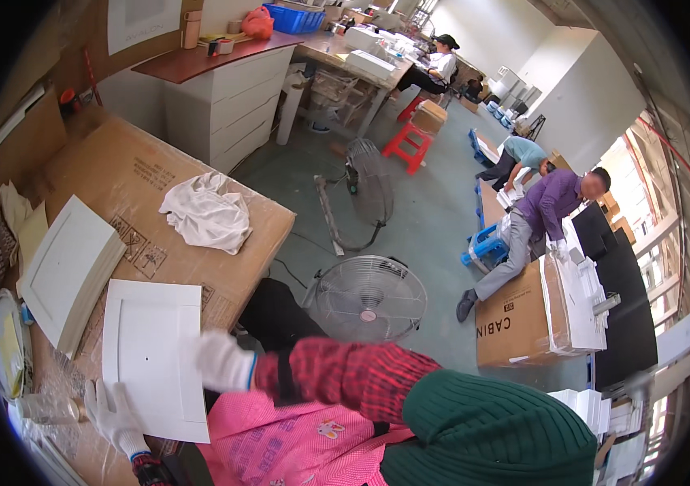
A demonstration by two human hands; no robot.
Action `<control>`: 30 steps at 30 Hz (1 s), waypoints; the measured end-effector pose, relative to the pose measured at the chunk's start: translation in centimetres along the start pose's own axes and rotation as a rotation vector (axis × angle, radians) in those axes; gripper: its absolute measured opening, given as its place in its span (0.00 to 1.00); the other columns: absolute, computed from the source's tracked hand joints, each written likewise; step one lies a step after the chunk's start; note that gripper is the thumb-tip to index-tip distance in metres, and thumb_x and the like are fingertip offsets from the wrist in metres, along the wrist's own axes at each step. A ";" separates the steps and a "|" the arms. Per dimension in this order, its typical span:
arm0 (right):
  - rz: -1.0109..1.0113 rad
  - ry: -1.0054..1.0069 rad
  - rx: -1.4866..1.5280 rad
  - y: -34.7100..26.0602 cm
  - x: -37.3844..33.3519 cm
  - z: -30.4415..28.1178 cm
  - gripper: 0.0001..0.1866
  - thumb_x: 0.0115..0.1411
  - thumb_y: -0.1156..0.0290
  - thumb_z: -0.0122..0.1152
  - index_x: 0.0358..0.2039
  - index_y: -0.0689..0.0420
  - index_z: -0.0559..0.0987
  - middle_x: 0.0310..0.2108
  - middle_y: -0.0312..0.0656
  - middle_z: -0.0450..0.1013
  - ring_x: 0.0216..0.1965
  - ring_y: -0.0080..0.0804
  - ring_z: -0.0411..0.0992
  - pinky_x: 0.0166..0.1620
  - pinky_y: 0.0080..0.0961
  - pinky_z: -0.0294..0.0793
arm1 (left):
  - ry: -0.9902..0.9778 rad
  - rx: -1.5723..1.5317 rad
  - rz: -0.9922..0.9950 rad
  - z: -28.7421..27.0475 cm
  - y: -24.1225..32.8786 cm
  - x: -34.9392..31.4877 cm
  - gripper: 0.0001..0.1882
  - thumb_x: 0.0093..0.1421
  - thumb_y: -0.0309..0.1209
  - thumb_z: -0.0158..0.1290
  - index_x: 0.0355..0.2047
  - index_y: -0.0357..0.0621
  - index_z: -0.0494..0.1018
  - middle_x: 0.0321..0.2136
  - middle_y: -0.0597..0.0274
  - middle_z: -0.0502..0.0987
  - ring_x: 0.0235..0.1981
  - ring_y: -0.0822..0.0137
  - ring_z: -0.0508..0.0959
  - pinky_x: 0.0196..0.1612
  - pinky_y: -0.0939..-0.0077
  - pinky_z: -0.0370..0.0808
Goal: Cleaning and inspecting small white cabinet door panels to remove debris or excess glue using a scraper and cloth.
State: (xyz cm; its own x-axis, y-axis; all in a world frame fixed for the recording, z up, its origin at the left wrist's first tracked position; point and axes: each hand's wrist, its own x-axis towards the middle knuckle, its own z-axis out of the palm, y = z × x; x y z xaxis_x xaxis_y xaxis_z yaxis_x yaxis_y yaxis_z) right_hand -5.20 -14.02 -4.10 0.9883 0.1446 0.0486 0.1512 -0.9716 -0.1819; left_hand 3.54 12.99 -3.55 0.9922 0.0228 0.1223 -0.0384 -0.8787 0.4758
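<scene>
A white panel point(153, 344) with a recessed centre and a small dark dot lies in front of me on the cardboard-covered table. My left hand point(117, 419), in a white knitted glove, rests at its lower left edge with the fingers spread. At the panel's right edge is my right hand point(222, 362), gloved too and smeared by motion; its fingers cannot be made out. A stack of similar white panels point(74, 271) sits just beyond, to the left. Farther back on the cardboard lies a crumpled white cloth point(207, 212).
Clear tape or plastic point(49, 407) and a round container point(9, 344) crowd the table's left edge. Two floor fans, one grey point(369, 298) and one black point(369, 182), stand past the table. A person in purple point(551, 202) bends over a large carton point(515, 316) at right.
</scene>
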 end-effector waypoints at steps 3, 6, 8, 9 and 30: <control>0.003 0.081 0.468 -7.8 -3.9 0.1 0.12 0.54 0.71 0.58 0.41 0.53 0.79 0.25 0.47 0.77 0.25 0.48 0.79 0.25 0.44 0.76 | 0.011 -0.009 0.020 -0.2 0.0 0.4 0.26 0.66 0.37 0.60 0.60 0.35 0.75 0.68 0.52 0.67 0.69 0.53 0.63 0.72 0.61 0.59; -0.064 0.032 0.295 -8.1 -4.1 1.9 0.14 0.54 0.70 0.57 0.42 0.50 0.79 0.27 0.44 0.77 0.25 0.47 0.79 0.25 0.43 0.76 | 0.002 0.006 0.023 -0.2 0.6 0.7 0.26 0.66 0.37 0.59 0.60 0.35 0.74 0.68 0.52 0.67 0.69 0.53 0.63 0.72 0.61 0.59; -0.041 0.011 0.177 -4.1 -1.9 2.2 0.11 0.55 0.69 0.56 0.39 0.49 0.80 0.29 0.42 0.78 0.25 0.45 0.79 0.25 0.41 0.76 | -0.004 0.032 0.021 -0.3 0.7 0.8 0.26 0.66 0.38 0.59 0.60 0.35 0.74 0.67 0.52 0.67 0.69 0.53 0.63 0.72 0.61 0.59; 0.005 -0.091 0.075 -1.6 -0.1 1.2 0.10 0.57 0.68 0.55 0.39 0.49 0.80 0.30 0.40 0.78 0.26 0.42 0.79 0.25 0.41 0.76 | -0.013 0.053 0.019 -0.1 0.9 0.9 0.26 0.67 0.38 0.59 0.60 0.35 0.74 0.67 0.51 0.68 0.69 0.53 0.64 0.72 0.61 0.59; 0.009 0.392 0.252 -1.1 -2.4 2.3 0.04 0.49 0.69 0.61 0.20 0.51 0.77 0.17 0.42 0.73 0.21 0.46 0.76 0.23 0.43 0.72 | 0.222 0.197 0.382 2.1 -3.9 2.1 0.24 0.66 0.52 0.57 0.50 0.46 0.82 0.53 0.57 0.81 0.59 0.57 0.75 0.61 0.62 0.73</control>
State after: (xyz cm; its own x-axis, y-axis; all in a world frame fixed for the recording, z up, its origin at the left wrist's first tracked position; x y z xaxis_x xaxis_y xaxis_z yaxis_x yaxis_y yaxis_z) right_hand -7.72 -12.83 -6.29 0.9145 0.0078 0.4045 0.1911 -0.8896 -0.4149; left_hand 6.00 15.44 -6.94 0.8612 -0.2370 0.4496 -0.3510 -0.9171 0.1889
